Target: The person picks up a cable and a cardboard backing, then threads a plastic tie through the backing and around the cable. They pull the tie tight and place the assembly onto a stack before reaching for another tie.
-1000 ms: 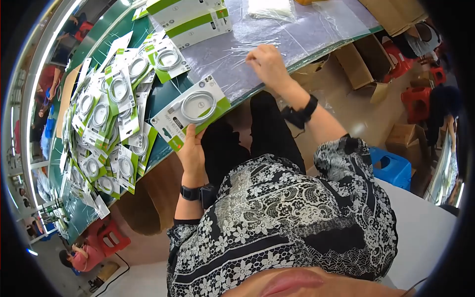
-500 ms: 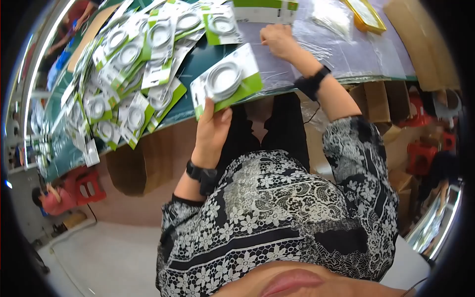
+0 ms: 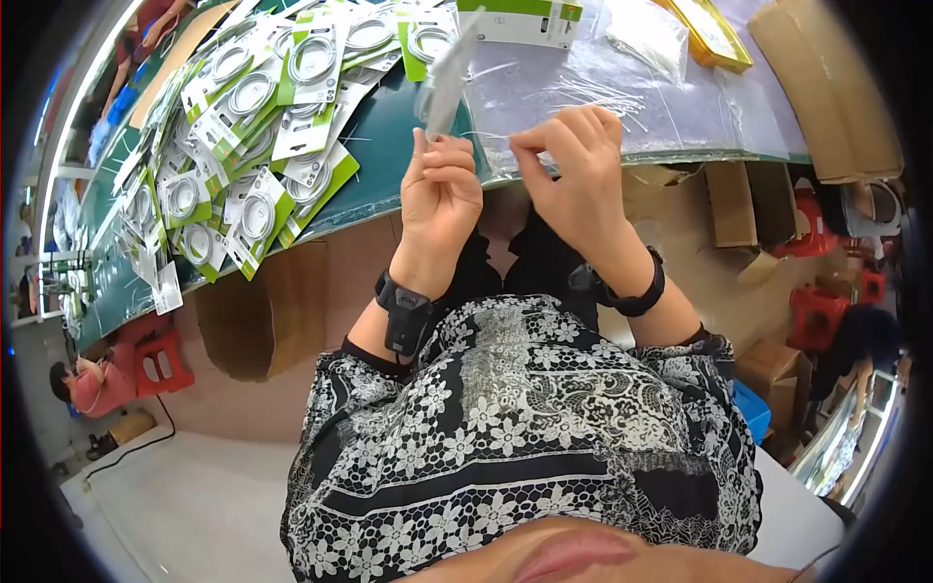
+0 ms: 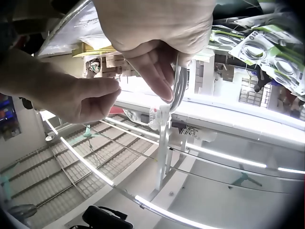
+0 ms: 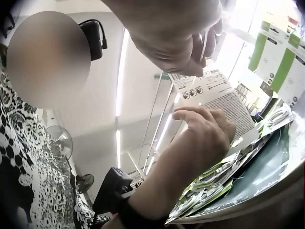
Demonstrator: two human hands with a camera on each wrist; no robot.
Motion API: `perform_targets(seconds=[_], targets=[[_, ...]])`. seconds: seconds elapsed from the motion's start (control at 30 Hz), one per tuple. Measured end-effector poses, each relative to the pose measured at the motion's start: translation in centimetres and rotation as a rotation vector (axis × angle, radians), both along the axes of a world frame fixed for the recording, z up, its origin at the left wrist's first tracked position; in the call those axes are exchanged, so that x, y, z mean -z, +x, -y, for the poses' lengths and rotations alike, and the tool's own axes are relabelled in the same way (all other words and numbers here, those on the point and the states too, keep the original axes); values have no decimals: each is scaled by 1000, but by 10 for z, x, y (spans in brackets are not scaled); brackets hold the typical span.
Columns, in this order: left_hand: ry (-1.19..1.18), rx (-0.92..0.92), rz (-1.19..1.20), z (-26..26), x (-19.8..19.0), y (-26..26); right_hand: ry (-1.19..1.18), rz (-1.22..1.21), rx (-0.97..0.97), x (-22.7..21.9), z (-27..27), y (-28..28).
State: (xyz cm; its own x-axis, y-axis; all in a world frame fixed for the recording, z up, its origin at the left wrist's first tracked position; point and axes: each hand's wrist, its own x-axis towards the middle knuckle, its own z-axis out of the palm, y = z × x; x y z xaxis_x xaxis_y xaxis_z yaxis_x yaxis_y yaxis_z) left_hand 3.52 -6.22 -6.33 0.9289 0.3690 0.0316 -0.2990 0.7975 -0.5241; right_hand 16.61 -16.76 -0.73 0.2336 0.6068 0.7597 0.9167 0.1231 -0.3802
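My left hand [image 3: 442, 204] grips a carded cable pack [image 3: 449, 85] by its lower edge, over the table's front edge. The pack stands nearly edge-on in the head view; its printed white back [image 5: 214, 98] shows in the right wrist view. Close by on the right, my right hand [image 3: 581, 180] pinches a thin white tie [image 5: 205, 44] between thumb and fingertips. Several loose white ties [image 3: 603, 97] lie on the table beyond the right hand.
A large heap of carded cable packs [image 3: 251, 95] covers the table's left side. At the back stand a white and green box [image 3: 525, 27], a plastic bag of white pieces [image 3: 649, 44] and a yellow tray [image 3: 743, 64]. A cardboard box [image 3: 826, 97] is at the right end.
My right hand has come back from the table towards the left hand, with a tie now pinched. The left hand has turned the pack from face-up to nearly edge-on.
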Motion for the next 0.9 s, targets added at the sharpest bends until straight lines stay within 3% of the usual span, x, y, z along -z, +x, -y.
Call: perform_targets(seconds=[0.17,0.9], targets=[[-168,18,73,-1,-13,1,89,79,24,0,-8,-10],[40,-114,-17,4,-7,4,95,-1,12,6,-25,-16]])
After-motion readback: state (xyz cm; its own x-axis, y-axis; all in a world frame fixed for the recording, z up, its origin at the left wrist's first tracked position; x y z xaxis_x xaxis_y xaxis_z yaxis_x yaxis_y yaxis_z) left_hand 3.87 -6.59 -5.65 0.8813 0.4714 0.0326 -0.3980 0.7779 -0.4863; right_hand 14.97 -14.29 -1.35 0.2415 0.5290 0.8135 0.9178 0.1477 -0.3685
